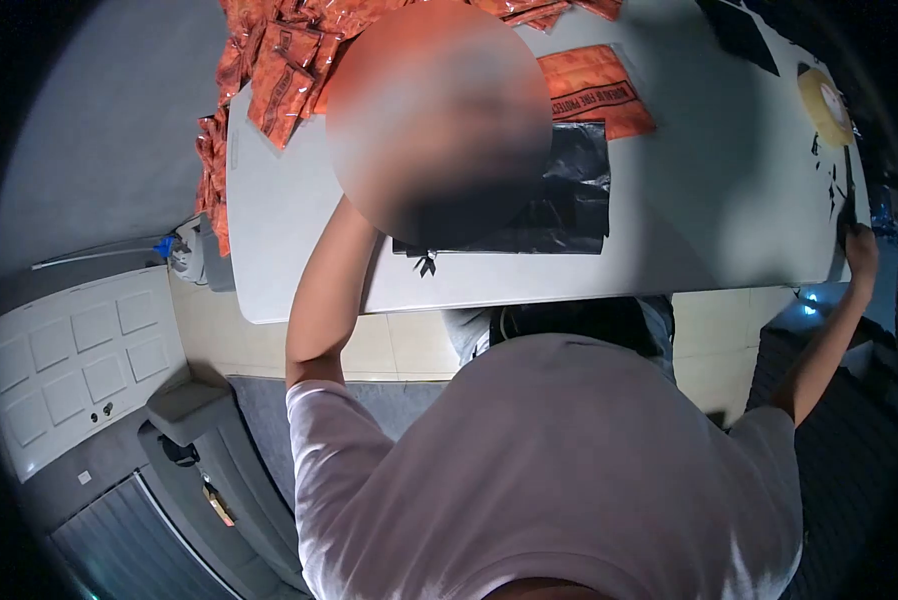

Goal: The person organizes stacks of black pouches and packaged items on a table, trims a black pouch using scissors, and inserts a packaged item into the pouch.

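My left hand (449,130) is hidden inside a round blurred patch above the table, so its fingers and anything in them cannot be made out. Below and beside the blur lies a shiny black plastic bag (577,190), flat near the table's front edge. An orange packet (594,92) with dark printed lettering, in clear wrap, is just behind the bag. Far to the right, my right hand (862,250) is closed at the table's edge on a long dark tool (848,205), whose exact kind is unclear.
Several more orange packets (284,85) are piled along the back left of the white table (299,270). A roll of tape (826,107) and small black scraps (832,190) lie at the right end. A dark flat sheet (739,35) is at the back right. A grey sofa (229,490) stands behind left.
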A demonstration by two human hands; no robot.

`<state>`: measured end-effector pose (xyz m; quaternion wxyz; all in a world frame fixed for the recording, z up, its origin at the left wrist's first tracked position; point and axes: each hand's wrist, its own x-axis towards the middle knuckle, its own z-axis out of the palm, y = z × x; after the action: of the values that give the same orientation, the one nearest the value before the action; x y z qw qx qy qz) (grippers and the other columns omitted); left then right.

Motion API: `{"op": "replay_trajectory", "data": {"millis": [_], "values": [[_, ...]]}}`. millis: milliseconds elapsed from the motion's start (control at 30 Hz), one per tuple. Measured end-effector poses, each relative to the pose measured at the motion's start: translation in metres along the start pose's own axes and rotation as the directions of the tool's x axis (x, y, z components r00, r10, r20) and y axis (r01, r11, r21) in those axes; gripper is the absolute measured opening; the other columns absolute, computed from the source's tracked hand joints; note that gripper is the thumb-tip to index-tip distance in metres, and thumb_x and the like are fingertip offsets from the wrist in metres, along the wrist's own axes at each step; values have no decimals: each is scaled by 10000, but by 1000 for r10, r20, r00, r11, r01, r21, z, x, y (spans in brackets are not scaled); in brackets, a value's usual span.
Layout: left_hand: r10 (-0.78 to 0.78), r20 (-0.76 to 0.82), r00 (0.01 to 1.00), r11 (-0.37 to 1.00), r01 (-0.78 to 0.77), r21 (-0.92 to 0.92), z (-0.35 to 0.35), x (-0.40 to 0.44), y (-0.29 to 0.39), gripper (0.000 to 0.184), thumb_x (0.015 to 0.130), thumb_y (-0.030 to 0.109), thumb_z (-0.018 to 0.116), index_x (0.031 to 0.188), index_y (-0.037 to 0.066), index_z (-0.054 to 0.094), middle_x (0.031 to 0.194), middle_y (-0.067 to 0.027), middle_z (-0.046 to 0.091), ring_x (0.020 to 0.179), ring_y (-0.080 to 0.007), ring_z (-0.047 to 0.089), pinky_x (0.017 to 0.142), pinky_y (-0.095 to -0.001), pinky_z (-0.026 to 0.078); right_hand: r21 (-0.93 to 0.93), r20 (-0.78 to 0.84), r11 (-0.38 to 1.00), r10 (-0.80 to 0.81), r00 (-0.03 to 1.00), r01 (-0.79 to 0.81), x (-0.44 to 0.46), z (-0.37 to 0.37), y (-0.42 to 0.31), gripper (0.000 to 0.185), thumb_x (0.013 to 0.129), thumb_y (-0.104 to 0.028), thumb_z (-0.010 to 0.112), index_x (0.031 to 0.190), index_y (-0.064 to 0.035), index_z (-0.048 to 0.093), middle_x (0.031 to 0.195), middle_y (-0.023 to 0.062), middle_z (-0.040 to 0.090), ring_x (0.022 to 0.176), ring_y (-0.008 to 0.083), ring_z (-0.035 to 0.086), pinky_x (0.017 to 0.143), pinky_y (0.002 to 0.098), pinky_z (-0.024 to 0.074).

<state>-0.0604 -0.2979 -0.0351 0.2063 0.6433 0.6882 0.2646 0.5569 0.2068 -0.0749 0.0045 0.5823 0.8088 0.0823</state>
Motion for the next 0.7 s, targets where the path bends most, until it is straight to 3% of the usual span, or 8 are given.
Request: {"op": "replay_trajectory", "data": {"millis": [233,300,333,400,433,567,667,700], "values": [[-73,21,997,997,73,-21,0,1,-2,338,835,248,872,1107,84,756,897,-22,646,797,-137,605,775,-288,499,-4,28,1000,5,1000,-5,17,16,17,414,949,-350,608,1163,-18,731,1159,286,702,1146,465,653,973,505,503],[-75,-13,997,973,70,-220,1,0,-16,344,845,251,866,1117,68,759,929,-16,676,824,-127,628,795,-280,509,-36,-34,998,-52,998,51,22,25,27,408,949,-356,622,1147,-19,740,1146,285,706,1127,460,659,963,498,508],[-86,-16,996,973,80,-217,-1,-2,-17,344,845,251,866,1117,68,759,929,-16,676,824,-127,628,795,-280,509,-32,-31,998,-62,998,61,28,31,36,408,949,-356,622,1147,-19,740,1146,285,706,1127,460,659,963,498,508],[-51,6,999,953,50,-298,-3,-4,-17,419,798,338,885,1092,63,770,972,-78,729,904,-213,688,820,-347,535,-48,48,996,-67,997,69,40,38,53,415,953,-366,631,1143,-12,738,1127,268,718,1114,454,664,955,486,514],[-21,-2,1000,988,20,-151,-6,-4,-15,452,750,337,912,1089,72,773,976,-79,725,920,-229,681,832,-354,532,-39,53,999,-2,999,4,40,39,51,426,961,-357,627,1194,-10,709,1175,257,707,1149,436,655,960,472,511],[72,-12,997,997,-73,-31,-7,-5,-8,505,686,313,942,1095,72,769,980,-80,706,934,-247,666,838,-363,530,-46,15,997,-67,998,68,43,47,68,502,959,-381,607,1284,-4,669,1252,271,681,1222,424,628,1032,460,476],[72,18,997,997,-72,2,-8,-7,-8,594,619,281,961,1135,73,753,997,-84,673,950,-265,648,845,-376,527,111,41,988,-110,993,105,53,67,96,472,999,-282,583,1358,21,626,1298,231,689,1233,352,648,1055,395,475],[109,37,993,994,-109,6,-9,-8,-9,653,604,274,964,1182,76,733,1013,-89,659,958,-270,643,850,-379,525,279,43,957,-93,995,78,51,71,105,465,1008,-277,587,1368,16,622,1304,216,688,1224,335,650,1052,391,478]]}}
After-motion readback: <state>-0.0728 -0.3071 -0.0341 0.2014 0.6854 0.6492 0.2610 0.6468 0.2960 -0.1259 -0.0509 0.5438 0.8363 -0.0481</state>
